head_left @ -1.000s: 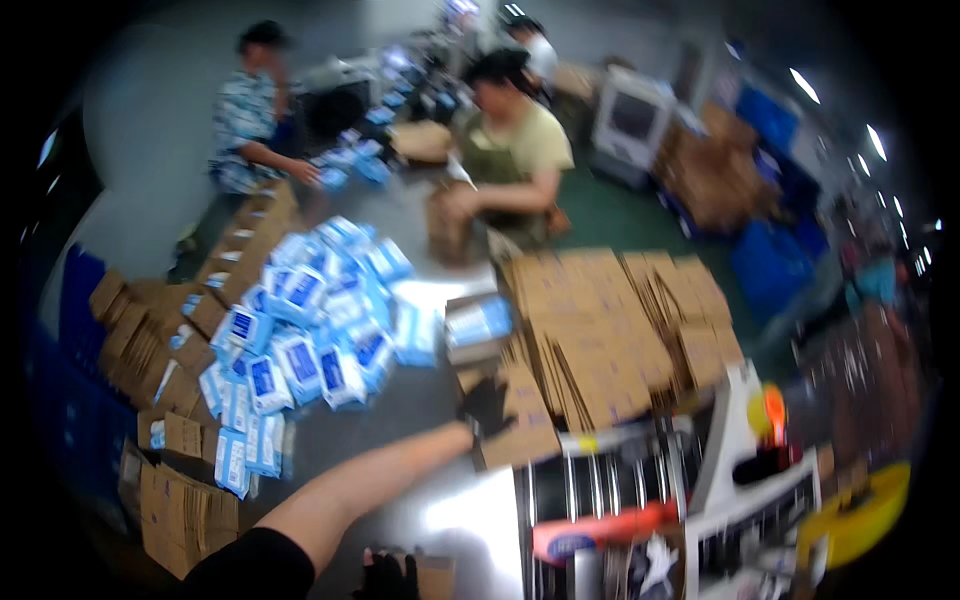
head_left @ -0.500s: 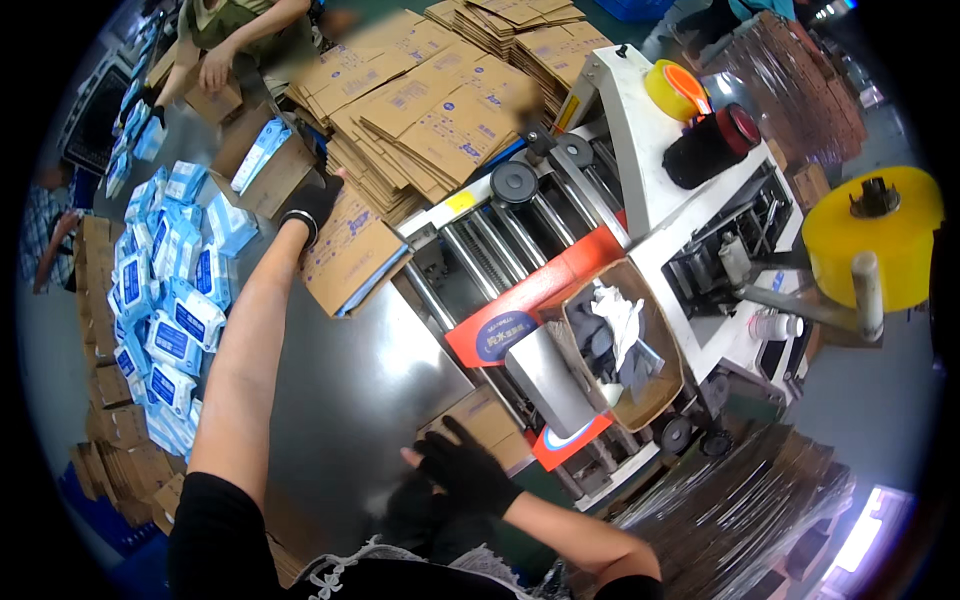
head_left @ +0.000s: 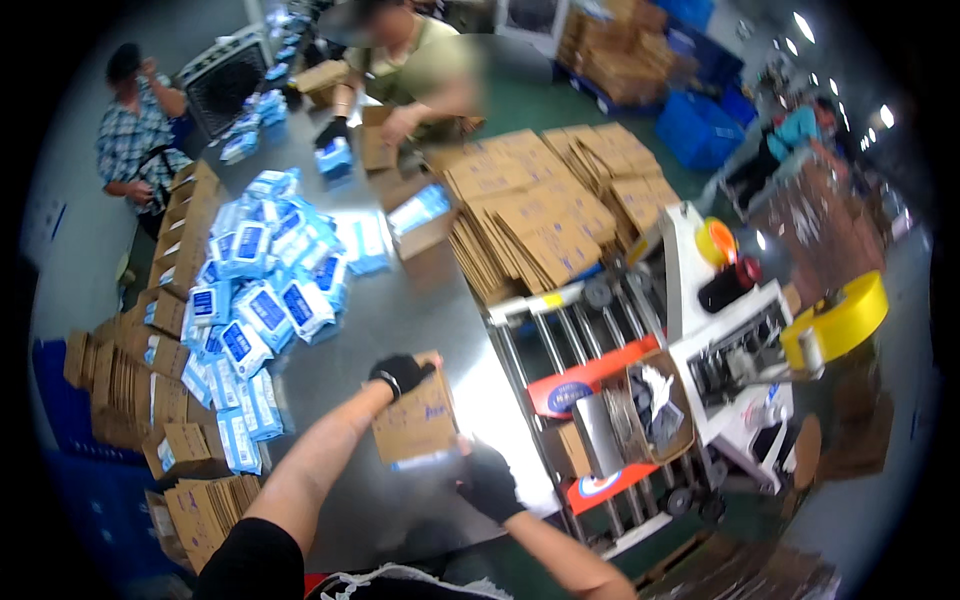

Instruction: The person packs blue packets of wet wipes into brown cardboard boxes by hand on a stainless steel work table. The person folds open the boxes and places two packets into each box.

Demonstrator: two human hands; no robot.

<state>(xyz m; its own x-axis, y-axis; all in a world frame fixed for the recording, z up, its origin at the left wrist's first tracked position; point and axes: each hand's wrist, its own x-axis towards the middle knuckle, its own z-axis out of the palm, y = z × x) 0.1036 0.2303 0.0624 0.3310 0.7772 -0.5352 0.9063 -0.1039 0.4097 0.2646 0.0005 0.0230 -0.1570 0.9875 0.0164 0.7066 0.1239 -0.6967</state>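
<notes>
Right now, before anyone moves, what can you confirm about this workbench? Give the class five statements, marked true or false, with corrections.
1. The black-gloved left hand is at the far edge of a brown cardboard box. True.
2. A heap of blue-and-white plastic packs lies to the right of that box. False: the packs lie to its left.
3. A large yellow tape roll is at the right of the white-framed roller machine. True.
4. The black-gloved right hand has its grip on the tape roll. False: the right hand is by the box's near right corner.
5. The open brown cardboard carton beyond the box contains a blue-and-white pack. True.
</notes>
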